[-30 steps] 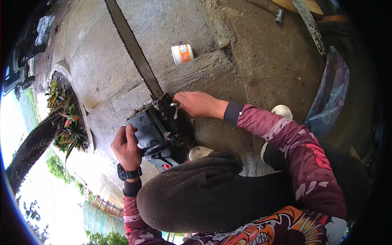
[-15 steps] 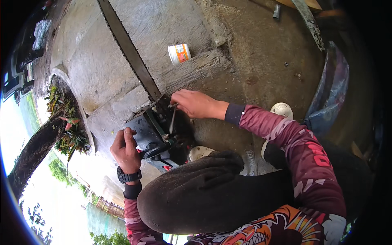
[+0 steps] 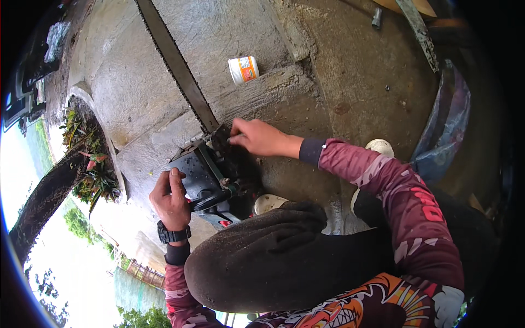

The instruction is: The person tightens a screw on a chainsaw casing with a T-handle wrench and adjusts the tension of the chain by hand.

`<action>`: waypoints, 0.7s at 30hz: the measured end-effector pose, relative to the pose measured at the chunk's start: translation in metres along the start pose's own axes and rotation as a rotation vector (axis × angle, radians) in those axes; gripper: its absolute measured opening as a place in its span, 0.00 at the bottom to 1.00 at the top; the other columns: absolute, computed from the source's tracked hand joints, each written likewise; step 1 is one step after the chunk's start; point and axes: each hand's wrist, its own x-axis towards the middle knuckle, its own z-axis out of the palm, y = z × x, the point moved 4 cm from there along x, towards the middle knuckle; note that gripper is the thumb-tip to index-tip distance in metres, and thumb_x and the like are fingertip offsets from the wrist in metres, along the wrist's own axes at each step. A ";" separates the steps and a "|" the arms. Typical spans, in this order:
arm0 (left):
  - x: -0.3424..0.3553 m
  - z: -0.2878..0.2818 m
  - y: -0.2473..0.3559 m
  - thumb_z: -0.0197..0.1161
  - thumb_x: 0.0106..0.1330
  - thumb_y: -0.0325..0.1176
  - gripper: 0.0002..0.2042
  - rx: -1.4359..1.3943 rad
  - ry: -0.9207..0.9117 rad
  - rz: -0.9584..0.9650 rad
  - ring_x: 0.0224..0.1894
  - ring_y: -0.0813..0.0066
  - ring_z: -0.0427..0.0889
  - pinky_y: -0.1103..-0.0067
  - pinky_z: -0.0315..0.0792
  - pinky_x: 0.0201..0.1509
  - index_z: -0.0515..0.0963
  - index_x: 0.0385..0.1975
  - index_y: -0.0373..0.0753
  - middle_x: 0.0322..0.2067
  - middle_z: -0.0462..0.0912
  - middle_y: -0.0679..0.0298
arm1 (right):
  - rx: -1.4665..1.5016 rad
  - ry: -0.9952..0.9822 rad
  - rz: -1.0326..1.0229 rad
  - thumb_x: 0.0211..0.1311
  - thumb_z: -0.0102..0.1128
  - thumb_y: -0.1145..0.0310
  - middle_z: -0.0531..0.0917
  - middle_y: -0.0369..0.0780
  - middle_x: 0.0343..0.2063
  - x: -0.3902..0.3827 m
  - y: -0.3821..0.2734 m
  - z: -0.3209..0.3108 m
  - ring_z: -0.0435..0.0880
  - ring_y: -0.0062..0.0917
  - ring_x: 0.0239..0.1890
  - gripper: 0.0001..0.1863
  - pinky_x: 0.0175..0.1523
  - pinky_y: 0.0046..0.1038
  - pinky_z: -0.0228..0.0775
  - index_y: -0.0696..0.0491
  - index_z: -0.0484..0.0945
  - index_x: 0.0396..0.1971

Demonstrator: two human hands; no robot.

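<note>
A chainsaw (image 3: 192,174) with a dark body rests on the concrete in front of my bent knee. Its long guide bar (image 3: 176,64), edged with chain, points away toward the upper left. My left hand (image 3: 170,201) is closed at the black handle (image 3: 210,202) on the saw's near left side. At the base of the bar, my right hand (image 3: 258,136) has its fingers pinched together against the saw's side. Whatever those fingers hold is hidden from view.
A white tub with an orange label (image 3: 244,70) lies beyond my right hand. Farther right are a small metal socket-like piece (image 3: 377,18), a worn flat strip (image 3: 418,34) and a crumpled plastic bag (image 3: 444,126). Plants (image 3: 90,164) and a trunk (image 3: 46,205) stand left.
A thin rod that showed below my right fingers is no longer visible there. The right hand has turned slightly at the bar's base. My left hand stays at the handle.
</note>
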 end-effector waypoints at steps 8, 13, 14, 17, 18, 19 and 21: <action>0.000 -0.001 -0.002 0.56 0.74 0.38 0.17 -0.023 -0.024 -0.031 0.19 0.85 0.64 0.82 0.57 0.23 0.79 0.27 0.30 0.14 0.69 0.69 | 0.028 -0.119 0.280 0.71 0.57 0.60 0.81 0.45 0.26 0.003 0.006 -0.014 0.82 0.39 0.25 0.16 0.35 0.39 0.74 0.59 0.70 0.37; 0.000 0.002 0.001 0.56 0.74 0.38 0.17 -0.021 -0.028 -0.024 0.18 0.86 0.63 0.82 0.56 0.23 0.79 0.27 0.30 0.14 0.69 0.70 | -0.239 -0.021 -0.349 0.66 0.57 0.69 0.79 0.44 0.41 -0.013 -0.006 -0.010 0.79 0.42 0.44 0.09 0.48 0.39 0.72 0.57 0.72 0.41; 0.000 0.000 0.000 0.56 0.75 0.38 0.17 -0.027 -0.032 -0.036 0.18 0.86 0.63 0.82 0.56 0.23 0.79 0.27 0.30 0.14 0.68 0.71 | -0.234 -0.022 -0.351 0.66 0.57 0.69 0.79 0.44 0.41 -0.012 -0.008 -0.010 0.79 0.42 0.44 0.09 0.48 0.39 0.72 0.57 0.72 0.41; 0.000 -0.001 0.002 0.56 0.75 0.37 0.17 0.000 -0.035 -0.019 0.18 0.86 0.63 0.82 0.56 0.23 0.79 0.27 0.30 0.14 0.68 0.71 | -0.377 -0.086 -0.396 0.62 0.55 0.70 0.77 0.43 0.39 -0.014 -0.011 -0.010 0.79 0.39 0.44 0.09 0.49 0.36 0.73 0.55 0.72 0.41; 0.000 -0.002 0.002 0.56 0.75 0.37 0.17 0.001 -0.035 -0.020 0.18 0.86 0.63 0.82 0.56 0.23 0.79 0.27 0.30 0.14 0.68 0.71 | -0.419 -0.039 -0.489 0.61 0.56 0.71 0.78 0.43 0.39 -0.013 -0.012 -0.009 0.79 0.37 0.43 0.09 0.49 0.36 0.73 0.55 0.72 0.40; 0.000 0.000 0.001 0.56 0.75 0.37 0.17 -0.014 -0.029 -0.023 0.18 0.86 0.63 0.82 0.56 0.23 0.79 0.27 0.30 0.14 0.68 0.71 | -0.464 0.008 -0.579 0.60 0.56 0.71 0.78 0.42 0.38 -0.014 -0.012 -0.010 0.79 0.36 0.42 0.10 0.48 0.35 0.74 0.55 0.72 0.40; 0.000 0.002 0.000 0.56 0.75 0.37 0.17 -0.030 -0.026 -0.026 0.18 0.86 0.63 0.82 0.56 0.23 0.79 0.27 0.30 0.13 0.68 0.71 | -0.457 -0.028 -0.520 0.60 0.56 0.70 0.78 0.42 0.38 -0.010 -0.006 -0.006 0.79 0.37 0.42 0.10 0.48 0.35 0.74 0.55 0.72 0.40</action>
